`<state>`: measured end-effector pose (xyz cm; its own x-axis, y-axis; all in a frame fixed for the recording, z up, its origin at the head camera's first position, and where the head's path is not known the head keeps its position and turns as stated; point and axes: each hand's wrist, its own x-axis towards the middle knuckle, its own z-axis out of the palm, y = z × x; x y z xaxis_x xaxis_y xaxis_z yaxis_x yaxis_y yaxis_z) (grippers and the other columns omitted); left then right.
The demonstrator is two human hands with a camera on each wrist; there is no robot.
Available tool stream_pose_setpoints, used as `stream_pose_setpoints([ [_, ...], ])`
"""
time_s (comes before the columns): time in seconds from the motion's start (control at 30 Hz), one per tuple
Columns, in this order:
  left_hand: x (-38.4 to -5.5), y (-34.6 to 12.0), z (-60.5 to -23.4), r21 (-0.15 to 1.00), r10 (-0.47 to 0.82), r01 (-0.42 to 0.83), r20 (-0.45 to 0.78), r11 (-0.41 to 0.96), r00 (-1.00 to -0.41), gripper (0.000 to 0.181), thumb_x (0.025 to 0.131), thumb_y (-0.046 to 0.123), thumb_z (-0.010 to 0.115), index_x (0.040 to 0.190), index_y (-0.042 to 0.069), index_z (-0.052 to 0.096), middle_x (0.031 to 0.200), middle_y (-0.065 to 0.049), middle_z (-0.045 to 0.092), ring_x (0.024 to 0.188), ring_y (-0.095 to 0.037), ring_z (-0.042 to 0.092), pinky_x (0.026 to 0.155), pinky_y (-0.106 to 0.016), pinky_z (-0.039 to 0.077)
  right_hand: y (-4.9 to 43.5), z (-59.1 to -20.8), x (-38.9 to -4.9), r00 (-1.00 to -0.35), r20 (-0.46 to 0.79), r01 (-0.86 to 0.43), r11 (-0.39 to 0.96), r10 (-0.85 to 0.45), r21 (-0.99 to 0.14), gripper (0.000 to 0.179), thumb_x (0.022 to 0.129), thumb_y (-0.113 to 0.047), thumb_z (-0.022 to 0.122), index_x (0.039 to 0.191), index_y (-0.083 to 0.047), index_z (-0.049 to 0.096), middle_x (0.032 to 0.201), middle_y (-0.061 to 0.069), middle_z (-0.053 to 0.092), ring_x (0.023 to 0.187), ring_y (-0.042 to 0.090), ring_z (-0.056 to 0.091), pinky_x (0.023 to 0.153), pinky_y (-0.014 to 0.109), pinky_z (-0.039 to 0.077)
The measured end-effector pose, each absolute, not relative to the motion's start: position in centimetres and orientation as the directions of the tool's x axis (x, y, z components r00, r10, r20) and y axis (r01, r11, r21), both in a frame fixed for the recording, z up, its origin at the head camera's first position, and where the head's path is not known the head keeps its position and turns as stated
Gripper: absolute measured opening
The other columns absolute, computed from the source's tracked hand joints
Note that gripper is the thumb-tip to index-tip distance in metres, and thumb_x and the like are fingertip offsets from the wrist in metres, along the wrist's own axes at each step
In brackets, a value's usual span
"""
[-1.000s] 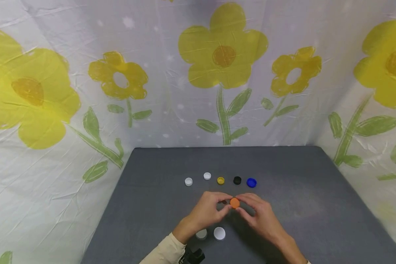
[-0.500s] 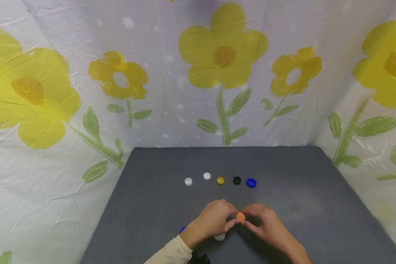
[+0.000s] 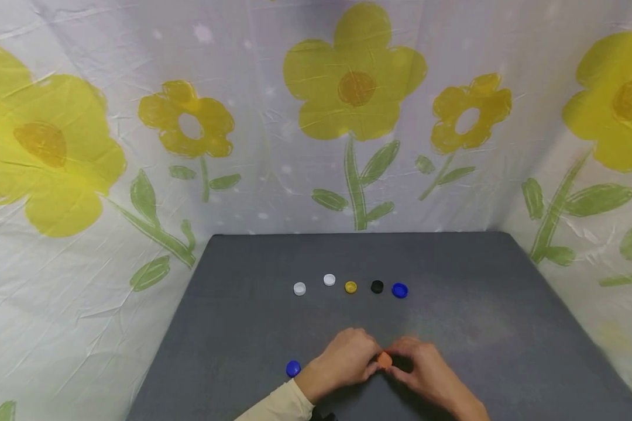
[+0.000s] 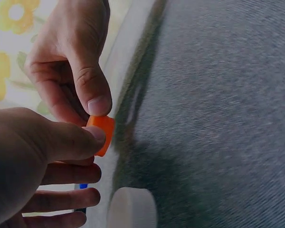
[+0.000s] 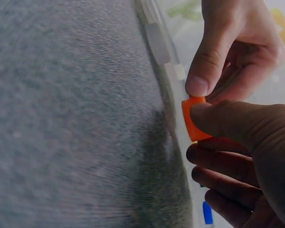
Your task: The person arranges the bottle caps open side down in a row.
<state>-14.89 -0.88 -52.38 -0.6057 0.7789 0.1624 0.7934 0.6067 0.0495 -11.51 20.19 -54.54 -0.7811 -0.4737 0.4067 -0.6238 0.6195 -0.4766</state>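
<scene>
Between my two hands, above the front part of the dark table, an orange bottle cap (image 3: pixel 384 360) is held on its left and right sides. My left hand (image 3: pixel 347 359) pinches one side between thumb and forefinger. Opposite it, my right hand (image 3: pixel 426 372) pinches the other side the same way. Both thumbs lie on the orange cap (image 4: pixel 108 135) in the left wrist view, with the other left fingers loosely extended below. The right wrist view shows the cap (image 5: pixel 192 121) tilted, partly hidden by the thumbs. A ridged white cap (image 4: pixel 133 209) stands close by in the left wrist view.
Across the table lies a row of caps: a white one (image 3: pixel 299 289), another white one (image 3: pixel 329 280), a yellow one (image 3: pixel 350 287), a black one (image 3: pixel 377 286) and a blue one (image 3: pixel 399 290). Another blue cap (image 3: pixel 293 368) lies left of my left wrist. A flower-printed curtain (image 3: pixel 263 175) surrounds the table.
Both hands have come down toward the front edge and slightly right with the orange cap. My left hand and forearm now cover the white caps at the front; the front blue cap has come into view.
</scene>
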Motion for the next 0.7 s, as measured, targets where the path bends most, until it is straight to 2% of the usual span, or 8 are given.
stream_pose_setpoints([
  [0.23, -14.1, -0.5, -52.8, -0.052, 0.788, 0.794, 0.179, 0.605, -0.589, 0.017, 0.084, 0.040, 0.077, 0.073, 0.030, 0.070, 0.070, 0.013, 0.063, 0.066, -0.010, 0.059, 0.061, -0.028, 0.048, 20.1, -54.8, -11.3, -0.781, 0.369, -0.622, 0.680, -0.504, -0.389, 0.028, 0.075, -0.019, 0.086, 0.102, -0.017, 0.078, 0.105, -0.006, 0.073, 0.099, 0.013, 0.068, 0.083, 0.037, 0.056],
  [0.33, -14.0, -0.4, -53.2, -0.080, 0.789, 0.791, 0.186, 0.606, -0.585, 0.017, 0.084, 0.039, 0.077, 0.072, 0.029, 0.070, 0.072, 0.013, 0.063, 0.067, -0.010, 0.059, 0.063, -0.028, 0.048, 20.0, -54.5, -11.0, -0.809, 0.308, -0.588, 0.711, -0.501, -0.386, 0.027, 0.078, -0.021, 0.084, 0.104, -0.017, 0.078, 0.112, -0.003, 0.072, 0.105, 0.017, 0.068, 0.086, 0.040, 0.056],
  [0.5, -14.0, -0.4, -53.5, -0.048, 0.790, 0.795, 0.165, 0.605, -0.591, 0.014, 0.086, 0.037, 0.076, 0.076, 0.028, 0.072, 0.076, 0.012, 0.063, 0.070, -0.009, 0.058, 0.067, -0.026, 0.049, 19.9, -54.1, -10.9, -0.854, 0.186, -0.517, 0.757, -0.486, -0.399, 0.026, 0.083, -0.025, 0.080, 0.108, -0.019, 0.078, 0.120, -0.001, 0.070, 0.112, 0.020, 0.065, 0.089, 0.043, 0.055],
  [0.7, -14.4, -1.1, -53.6, 0.041, 0.781, 0.793, 0.148, 0.608, -0.606, 0.013, 0.086, 0.038, 0.076, 0.083, 0.026, 0.073, 0.083, 0.013, 0.065, 0.077, -0.006, 0.060, 0.070, -0.025, 0.050, 20.0, -53.8, -11.1, -0.853, 0.145, -0.512, 0.754, -0.501, -0.412, 0.030, 0.084, -0.027, 0.079, 0.111, -0.015, 0.076, 0.121, 0.000, 0.069, 0.112, 0.021, 0.065, 0.086, 0.043, 0.056],
])
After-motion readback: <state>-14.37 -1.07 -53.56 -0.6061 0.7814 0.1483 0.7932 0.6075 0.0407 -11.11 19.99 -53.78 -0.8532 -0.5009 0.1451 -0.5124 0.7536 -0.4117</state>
